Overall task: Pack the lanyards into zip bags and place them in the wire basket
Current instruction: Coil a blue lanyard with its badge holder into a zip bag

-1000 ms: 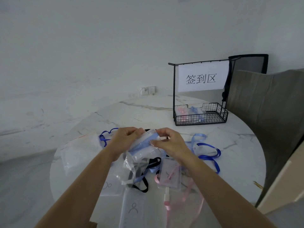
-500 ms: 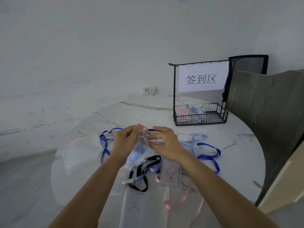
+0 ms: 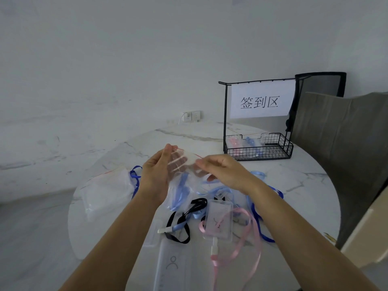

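Head view: left hand (image 3: 155, 175) and right hand (image 3: 222, 171) pinch the zip bag (image 3: 186, 162) top, now raised higher over the table (image 3: 294, 185) centre; the light-blue lanyard (image 3: 180, 192) hangs inside. Sealing likely follows; the wire basket (image 3: 279, 148) stands at the far right edge.

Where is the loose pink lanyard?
In the head view, the pink lanyard lies on the near part of the table, just right of the black lanyard, touching a clear badge holder.

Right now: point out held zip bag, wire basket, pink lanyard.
zip bag (image 3: 190, 164), head view, clear upper panel.
wire basket (image 3: 262, 153), head view, front wall.
pink lanyard (image 3: 214, 263), head view, ribbon below clip.
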A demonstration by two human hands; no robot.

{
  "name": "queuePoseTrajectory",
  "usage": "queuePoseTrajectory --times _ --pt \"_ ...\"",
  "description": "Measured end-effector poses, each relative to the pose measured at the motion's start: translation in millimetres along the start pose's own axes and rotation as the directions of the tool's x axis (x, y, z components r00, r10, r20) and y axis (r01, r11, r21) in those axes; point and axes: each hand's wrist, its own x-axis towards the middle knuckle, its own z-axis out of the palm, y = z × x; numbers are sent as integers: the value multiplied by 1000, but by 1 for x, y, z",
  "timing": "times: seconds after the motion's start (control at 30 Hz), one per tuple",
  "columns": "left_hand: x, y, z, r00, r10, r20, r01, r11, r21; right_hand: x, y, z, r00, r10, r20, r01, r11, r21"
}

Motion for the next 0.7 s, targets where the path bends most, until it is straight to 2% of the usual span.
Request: queuePoseTrajectory --times 0.13,0.2,0.27,0.3,0.37,0.43,0.57,0.7 --pt "-6 -3 -1 999 -2 -42 0 998 -57 3 -1 0 944 -215 -250 240 968 73" --pt "-9 -7 1 998 -29 -51 22 992 -127 2 -6 4 919 -211 -332 287 937 199" --pt "-9 -8 4 995 -87 -51 74 972 -222 0 -7 6 937 -91 -338 225 895 384" --pt "-10 -8 6 991 -123 -44 107 956 -272 -2 -5 7 958 -27 -285 155 886 437" --pt "-11 -11 11 974 -222 -47 189 909 -370 -6 5 9 989 62 -132 2 899 438" --pt "-13 -15 8 947 -313 -75 256 874 -413 -11 13 14 991 105 -81 -62 906 419" --pt "-12 -24 -1 920 -360 -152 285 884 -371 -12 20 17 973 150 -173 -73 919 387" --pt "-15 -41 -8 914 -340 -221 288 928 -237 -10 28 18 956 268 -122 -220 926 307"
